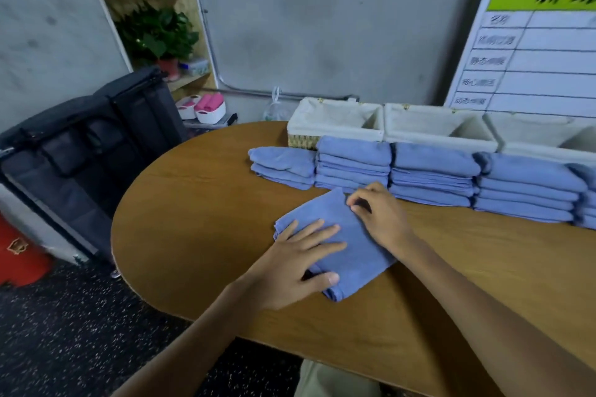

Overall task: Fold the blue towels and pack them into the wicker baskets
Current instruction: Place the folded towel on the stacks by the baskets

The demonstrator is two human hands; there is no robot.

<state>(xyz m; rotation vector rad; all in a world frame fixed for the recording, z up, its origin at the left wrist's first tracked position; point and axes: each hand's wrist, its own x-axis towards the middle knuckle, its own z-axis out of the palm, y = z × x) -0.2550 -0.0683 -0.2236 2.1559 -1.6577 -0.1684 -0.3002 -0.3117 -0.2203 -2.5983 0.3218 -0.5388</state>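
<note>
Here, a folded blue towel (342, 245) lies flat near the rounded end of the wooden table (200, 203), set at a slant to the table edge. The left hand (290, 267) rests on top of it, fingers straight and spread, thumb along the near fold; it presses, grips nothing. The right hand (379, 213) sits at the towel's far right edge, fingertips curled and pinching the cloth there. Behind the hands, a row of stacked folded towels (432, 174) runs along the table, touching one another side by side; the leftmost pile (283, 166) is lower than the rest. Just behind the stacks stand wicker baskets (335, 121) with white cloth liners, in a line against the wall; no towels show inside the parts visible. A whiteboard chart (532, 51) leans behind the baskets at right. Off the table, left: a dark fabric cart (90, 151), a shelf with a potted plant (158, 32).
</note>
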